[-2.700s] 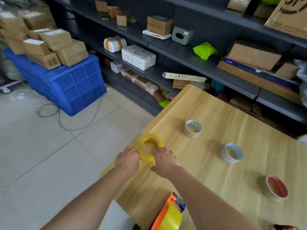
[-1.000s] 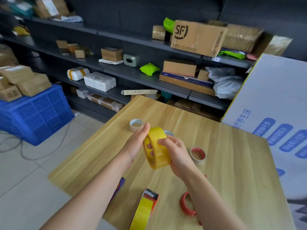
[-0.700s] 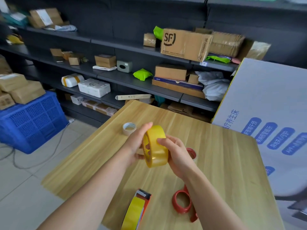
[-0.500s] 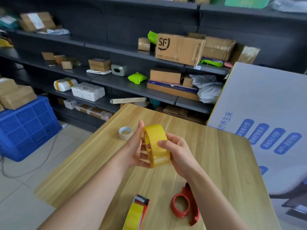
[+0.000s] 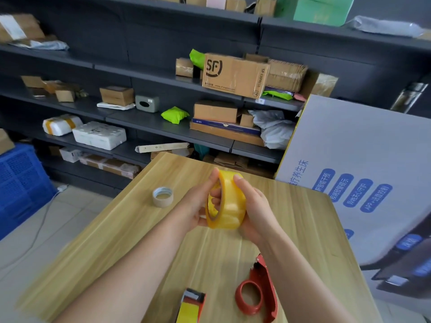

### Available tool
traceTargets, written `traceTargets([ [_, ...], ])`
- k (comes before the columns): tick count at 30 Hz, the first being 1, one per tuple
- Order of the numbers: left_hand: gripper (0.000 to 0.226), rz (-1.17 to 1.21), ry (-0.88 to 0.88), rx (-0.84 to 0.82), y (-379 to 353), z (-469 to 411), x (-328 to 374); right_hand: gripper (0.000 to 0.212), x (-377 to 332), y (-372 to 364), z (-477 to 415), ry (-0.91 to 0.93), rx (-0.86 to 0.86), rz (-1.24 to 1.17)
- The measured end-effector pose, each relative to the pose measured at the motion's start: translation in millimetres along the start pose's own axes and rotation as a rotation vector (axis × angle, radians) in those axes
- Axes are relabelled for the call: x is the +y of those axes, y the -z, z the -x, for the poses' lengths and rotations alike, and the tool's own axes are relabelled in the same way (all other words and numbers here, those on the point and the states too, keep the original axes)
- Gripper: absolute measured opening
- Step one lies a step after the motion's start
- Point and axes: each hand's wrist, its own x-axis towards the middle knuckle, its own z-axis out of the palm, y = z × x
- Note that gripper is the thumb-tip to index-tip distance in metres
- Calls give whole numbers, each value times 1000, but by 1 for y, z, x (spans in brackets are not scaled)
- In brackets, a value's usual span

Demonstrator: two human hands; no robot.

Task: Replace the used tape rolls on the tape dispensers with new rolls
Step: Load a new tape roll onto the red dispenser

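The yellow tape roll [image 5: 229, 206] was held on edge in the air above the middle of the counter [image 5: 144, 241], clasped between both hands. The left hand [image 5: 196, 206] gripped it from the open side, some fingers [image 5: 215, 201] hooked into the core and one laid over the top rim. The right hand [image 5: 256, 213] cupped the outer band, its fingers curled round the far face.

The roll looked full and therefore fairly weighty for its size. It was probably stiff across the core but glossy and slick on the wound face, so a grip through the core and on the rims seemed safer than squeezing the smooth band. The loose end could not be made out (it would need finding before threading).

Near the counter's front edge lay a red dispenser [image 5: 258, 294], its hub bare and ready for a roll, partly under the right forearm. Just beside it stood an orange dispenser [image 5: 191, 304] carrying yellow tape. A nearly spent roll [image 5: 163, 196] sat well apart on the left.

A large grey printed box [image 5: 349, 183] crowded the counter's right side, with parcel shelves [image 5: 163, 127] behind and a blue crate [image 5: 21, 183] on the floor. Nothing lay between the roll and the red dispenser except the person's own right arm.
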Motion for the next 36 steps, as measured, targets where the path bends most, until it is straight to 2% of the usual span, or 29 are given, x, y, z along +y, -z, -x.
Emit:
traceTargets([
  [3, 69, 76, 77, -95, -5, -4, -2, 25, -1, 6, 2, 34, -64, 64],
  [8, 57, 206, 131, -219, -14, -4, -10, 39, -7, 13, 3, 51, -155, 100],
  [10, 54, 151, 111, -189, -20, -3, -8, 41, -9, 19, 4, 31, -179, 54],
  [12, 44, 45, -44, -33, -28, -7, -6, 44, -9, 28, 5, 17, -216, 3],
  [14, 29, -58, -346, 172, -33, -12, -6, 45, -10, 36, 8, 13, -215, -9],
  [15, 24, -91, -511, 220, -33, -12, -6, 45, -11, 40, 9, 12, -216, -10],
  [17, 21, -144, -741, 153, -34, -7, -5, 47, -13, 44, 12, 10, -218, -13],
  [18, 22, -178, -790, 86, -35, -3, -4, 45, -15, 46, 14, 16, -225, -18],
  [21, 28, -255, -818, -40, -40, 3, -1, 24, -21, 50, 20, 38, -172, 1],
  [24, 40, -379, -866, -31, -44, 3, -2, 20, -23, 55, 20, -29, 7, 21],
  [25, 44, -419, -882, -29, -47, 4, -2, 22, -22, 57, 18, -58, 78, 37],
  [27, 49, -489, -917, -11, -51, 7, -2, 41, -19, 60, 15, -120, 171, 64],
  [29, 49, -546, -939, 14, -55, 9, 0, 60, -19, 61, 14, -151, 192, 50],
  [32, 46, -601, -898, 71, -62, 11, 5, 59, -22, 64, 16, -131, 118, 69],
  [36, 30, -672, -821, 176, -71, 12, 14, 96, -22, 66, 17, -145, 5, 32],
])
